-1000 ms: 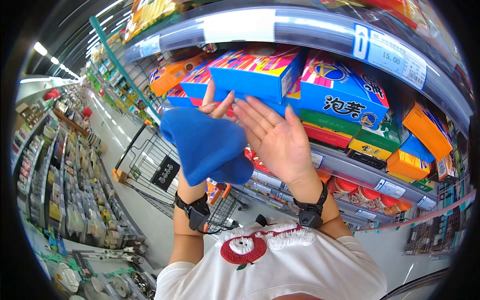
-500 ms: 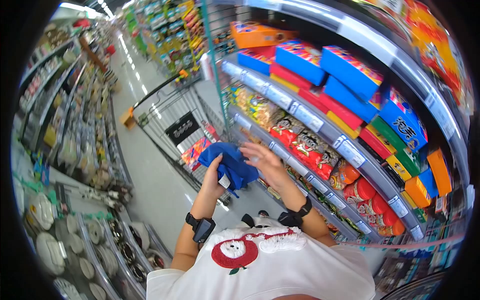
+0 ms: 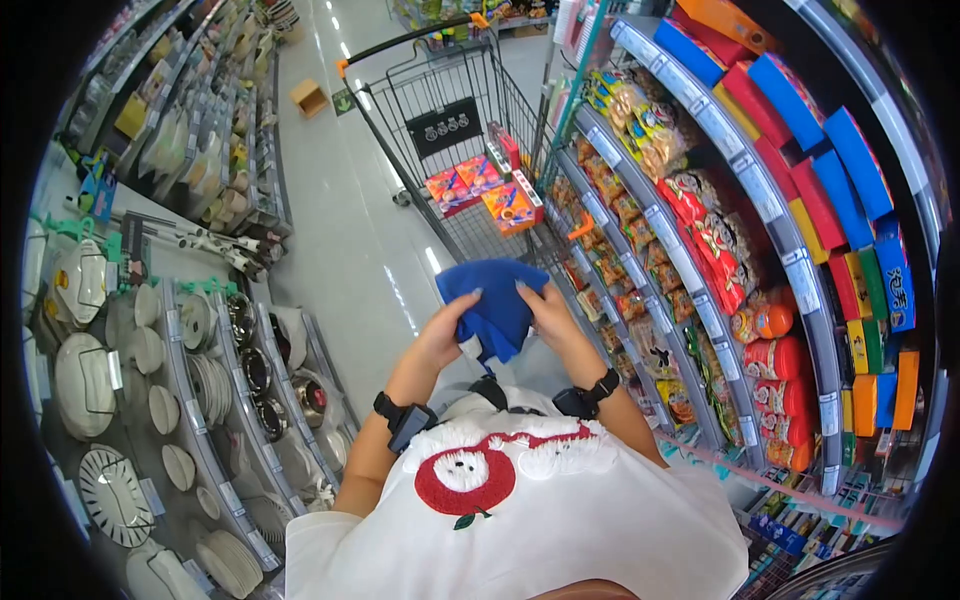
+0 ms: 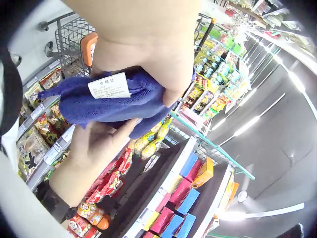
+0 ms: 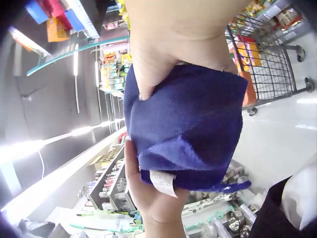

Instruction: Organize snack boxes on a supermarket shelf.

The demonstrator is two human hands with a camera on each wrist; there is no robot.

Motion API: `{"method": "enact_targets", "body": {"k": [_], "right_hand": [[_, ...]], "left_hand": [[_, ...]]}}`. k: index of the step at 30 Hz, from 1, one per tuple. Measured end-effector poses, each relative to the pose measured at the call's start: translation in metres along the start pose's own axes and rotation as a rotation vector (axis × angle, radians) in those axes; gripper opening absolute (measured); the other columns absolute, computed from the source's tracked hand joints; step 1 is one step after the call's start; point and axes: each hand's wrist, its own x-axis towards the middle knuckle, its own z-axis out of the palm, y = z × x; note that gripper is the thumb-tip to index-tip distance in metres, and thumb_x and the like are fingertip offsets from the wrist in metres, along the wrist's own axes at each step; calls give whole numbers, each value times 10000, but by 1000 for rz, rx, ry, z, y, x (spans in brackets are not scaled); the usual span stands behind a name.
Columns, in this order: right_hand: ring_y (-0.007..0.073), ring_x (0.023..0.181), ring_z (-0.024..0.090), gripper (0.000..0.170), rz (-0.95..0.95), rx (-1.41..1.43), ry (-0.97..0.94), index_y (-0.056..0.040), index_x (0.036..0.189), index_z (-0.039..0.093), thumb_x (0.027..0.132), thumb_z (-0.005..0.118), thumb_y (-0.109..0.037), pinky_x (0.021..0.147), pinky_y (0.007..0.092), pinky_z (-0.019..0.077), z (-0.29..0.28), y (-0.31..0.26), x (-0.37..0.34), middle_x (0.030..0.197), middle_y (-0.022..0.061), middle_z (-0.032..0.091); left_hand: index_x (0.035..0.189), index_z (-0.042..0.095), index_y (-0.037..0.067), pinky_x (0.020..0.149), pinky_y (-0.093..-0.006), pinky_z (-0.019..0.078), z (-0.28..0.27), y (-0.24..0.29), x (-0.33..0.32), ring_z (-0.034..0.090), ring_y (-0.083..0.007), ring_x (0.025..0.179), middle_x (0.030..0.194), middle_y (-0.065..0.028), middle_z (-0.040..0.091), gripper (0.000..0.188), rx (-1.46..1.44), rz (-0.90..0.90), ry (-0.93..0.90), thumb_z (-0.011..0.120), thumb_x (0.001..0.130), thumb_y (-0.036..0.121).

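A folded blue cloth (image 3: 494, 300) is held between both hands in front of the chest. The left hand (image 3: 447, 330) pinches its left side, thumb on top, beside a small white tag. On the right side the right hand (image 3: 553, 318) grips the cloth, its thumb over the edge. In the left wrist view a printed white label (image 4: 109, 86) lies against the blue fabric (image 4: 99, 106). The right wrist view shows the cloth (image 5: 188, 119) spread wide, with the label (image 5: 163, 182) by the left hand (image 5: 161, 203). Fingers beneath the cloth are mostly hidden.
Beyond the hands stands a shopping cart (image 3: 450, 130) holding several orange-red boxes (image 3: 510, 208). Snack shelves (image 3: 700, 290) line the right side; dishes (image 3: 85, 385) and pans fill racks on the left. A small wooden box (image 3: 308, 97) sits on the aisle floor.
The hands have moved away from the boxed snacks and down in front of the chest. The right hand, earlier free with its fingers spread, now grips the cloth. The view has turned toward the cart.
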Motion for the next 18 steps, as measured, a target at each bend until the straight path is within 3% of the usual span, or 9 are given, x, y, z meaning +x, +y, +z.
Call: {"method": "enact_targets", "body": {"k": [2, 3, 6, 11, 14, 15, 18], "right_hand": [[161, 1040, 533, 416, 211, 198, -8, 13, 1207, 488, 867, 607, -194, 905, 287, 417, -4, 14, 4, 1139, 100, 564], [157, 1002, 558, 352, 168, 196, -16, 35, 1139, 528, 875, 589, -189, 874, 282, 440, -2, 14, 7, 1098, 97, 588], [162, 938, 585, 333, 157, 121, 40, 39, 1121, 534, 867, 588, -170, 831, 277, 462, -13, 27, 23, 1057, 101, 604], [163, 883, 605, 314, 168, 221, 162, 38, 1078, 554, 838, 606, -157, 784, 274, 479, -38, 16, 54, 1016, 107, 619], [158, 859, 606, 290, 117, 235, 245, 21, 1062, 569, 831, 606, -151, 773, 272, 480, -63, 7, 85, 997, 97, 622], [158, 854, 606, 287, 105, 210, 275, 17, 1063, 570, 832, 605, -151, 773, 273, 480, -75, 13, 101, 992, 95, 622], [161, 848, 603, 294, 69, 72, 316, 12, 1067, 559, 830, 606, -156, 763, 277, 479, -93, 8, 138, 979, 93, 620]], "left_hand": [[1136, 527, -8, 798, -308, 515, -5, -1, 1, 628, -194, 892, 1017, -98, 631, 348, 70, 30, 115, 556, 868, 211], [1122, 538, -7, 797, -304, 514, -12, 0, 7, 623, -185, 897, 1006, -87, 632, 335, 42, 21, 97, 572, 852, 190], [1106, 549, -4, 834, -315, 498, -27, 3, 33, 608, -183, 943, 1015, -81, 630, 314, 85, -26, 104, 566, 852, 180], [1205, 514, 128, 829, -295, 438, -82, -20, 86, 562, -129, 894, 970, -16, 597, 369, 301, -81, 210, 537, 859, 254], [1236, 494, 106, 857, -304, 425, -66, -9, 95, 545, -146, 959, 1050, -49, 581, 407, 656, -57, 263, 533, 861, 261], [1248, 489, 75, 904, -316, 407, -64, -5, 101, 519, -174, 1059, 1152, -88, 553, 421, 781, 10, 214, 528, 869, 255], [1237, 494, 40, 931, -314, 398, -66, 4, 133, 508, -207, 1113, 1204, -109, 540, 404, 972, 72, 97, 520, 881, 231]]}}
